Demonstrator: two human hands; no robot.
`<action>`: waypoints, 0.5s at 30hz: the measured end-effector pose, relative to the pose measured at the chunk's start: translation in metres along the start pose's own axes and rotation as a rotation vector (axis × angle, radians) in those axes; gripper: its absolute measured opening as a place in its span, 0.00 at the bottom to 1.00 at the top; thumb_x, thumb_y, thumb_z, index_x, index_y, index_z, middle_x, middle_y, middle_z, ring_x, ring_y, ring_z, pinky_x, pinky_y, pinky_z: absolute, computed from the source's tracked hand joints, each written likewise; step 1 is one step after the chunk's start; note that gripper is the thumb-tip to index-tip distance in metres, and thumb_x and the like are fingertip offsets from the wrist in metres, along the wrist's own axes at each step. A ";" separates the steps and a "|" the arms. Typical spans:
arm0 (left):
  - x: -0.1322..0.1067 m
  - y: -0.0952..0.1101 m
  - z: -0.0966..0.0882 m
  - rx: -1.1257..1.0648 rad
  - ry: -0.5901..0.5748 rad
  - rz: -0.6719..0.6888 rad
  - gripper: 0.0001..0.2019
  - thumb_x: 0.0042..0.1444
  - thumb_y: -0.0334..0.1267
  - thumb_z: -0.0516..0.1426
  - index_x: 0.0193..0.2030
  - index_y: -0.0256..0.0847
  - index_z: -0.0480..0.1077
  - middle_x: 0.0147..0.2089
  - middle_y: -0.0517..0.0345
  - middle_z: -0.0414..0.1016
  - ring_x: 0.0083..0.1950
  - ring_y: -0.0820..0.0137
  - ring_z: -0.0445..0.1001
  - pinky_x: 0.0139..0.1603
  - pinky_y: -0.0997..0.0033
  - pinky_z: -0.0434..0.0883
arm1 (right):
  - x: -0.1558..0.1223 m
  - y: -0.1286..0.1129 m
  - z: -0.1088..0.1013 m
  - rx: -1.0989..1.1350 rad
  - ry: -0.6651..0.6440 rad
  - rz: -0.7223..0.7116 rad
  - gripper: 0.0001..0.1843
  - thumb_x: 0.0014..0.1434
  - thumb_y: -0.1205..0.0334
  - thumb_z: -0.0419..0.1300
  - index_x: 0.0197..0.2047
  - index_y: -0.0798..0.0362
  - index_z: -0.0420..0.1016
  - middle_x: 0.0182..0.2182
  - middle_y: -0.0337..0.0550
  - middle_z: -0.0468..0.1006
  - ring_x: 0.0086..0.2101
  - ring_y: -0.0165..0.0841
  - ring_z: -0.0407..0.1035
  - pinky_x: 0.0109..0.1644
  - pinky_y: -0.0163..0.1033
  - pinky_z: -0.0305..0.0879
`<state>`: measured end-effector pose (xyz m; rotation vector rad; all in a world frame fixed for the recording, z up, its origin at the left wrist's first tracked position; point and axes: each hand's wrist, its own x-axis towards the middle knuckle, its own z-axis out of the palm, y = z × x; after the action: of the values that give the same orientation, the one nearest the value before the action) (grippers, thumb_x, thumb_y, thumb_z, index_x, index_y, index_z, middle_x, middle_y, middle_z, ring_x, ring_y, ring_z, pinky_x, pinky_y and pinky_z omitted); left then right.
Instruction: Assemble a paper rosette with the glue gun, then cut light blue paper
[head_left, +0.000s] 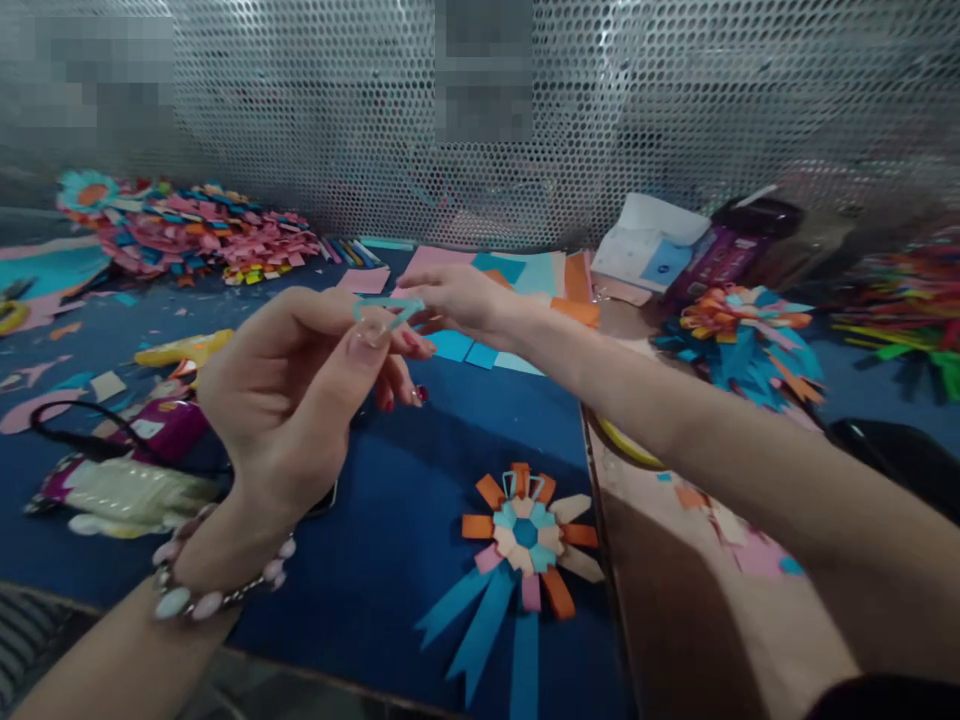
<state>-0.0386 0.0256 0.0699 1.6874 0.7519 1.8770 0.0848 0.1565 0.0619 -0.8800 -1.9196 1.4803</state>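
Head camera shows two bare hands over a blue table (367,610). The left hand (300,385) is pinched shut, thumb and pointing finger squeezing a bent blue strip (386,308). So the strip sits right at the tips of that hand. A bead bracelet (206,604) goes around the wrist below it.

The right hand (454,300) stretches out just past the strip, its fingers pointing left. I can't tell if those fingers are apart or pressed on something, because the left hand partly hides them. Colored paper (532,268) lies just behind the right hand, and blue squares (454,346) lie just in front of it.

Nearer than both hands, to the right of the left one, a paper flower (526,534) lies flat, with orange loops and blue tails. Left of the left hand is a yellow tool (184,348). Far behind that hand sits a big pink heap (217,235).
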 end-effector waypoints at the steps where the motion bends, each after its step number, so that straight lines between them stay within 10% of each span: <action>1: -0.002 0.000 0.001 -0.011 -0.034 0.003 0.04 0.59 0.32 0.59 0.33 0.40 0.74 0.30 0.63 0.77 0.28 0.73 0.76 0.20 0.73 0.68 | -0.016 0.007 -0.008 -0.020 0.024 -0.015 0.12 0.64 0.66 0.54 0.51 0.55 0.68 0.41 0.46 0.77 0.36 0.31 0.73 0.39 0.37 0.71; 8: -0.028 -0.002 0.020 0.002 -0.372 -0.275 0.05 0.61 0.33 0.56 0.36 0.39 0.72 0.35 0.57 0.75 0.26 0.75 0.73 0.25 0.73 0.71 | -0.156 0.041 -0.008 -0.397 0.034 0.117 0.14 0.65 0.58 0.51 0.52 0.50 0.70 0.41 0.42 0.78 0.41 0.32 0.72 0.45 0.40 0.69; 15: -0.032 0.000 0.027 0.151 -0.556 -0.433 0.08 0.62 0.37 0.55 0.33 0.39 0.71 0.33 0.59 0.74 0.28 0.76 0.72 0.28 0.75 0.71 | -0.205 0.040 0.006 -0.458 0.085 0.261 0.16 0.65 0.56 0.50 0.54 0.47 0.68 0.41 0.41 0.77 0.37 0.32 0.71 0.38 0.39 0.69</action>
<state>-0.0080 0.0054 0.0491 1.8322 0.9384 1.0153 0.2163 0.0008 0.0143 -1.4182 -2.1820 1.1254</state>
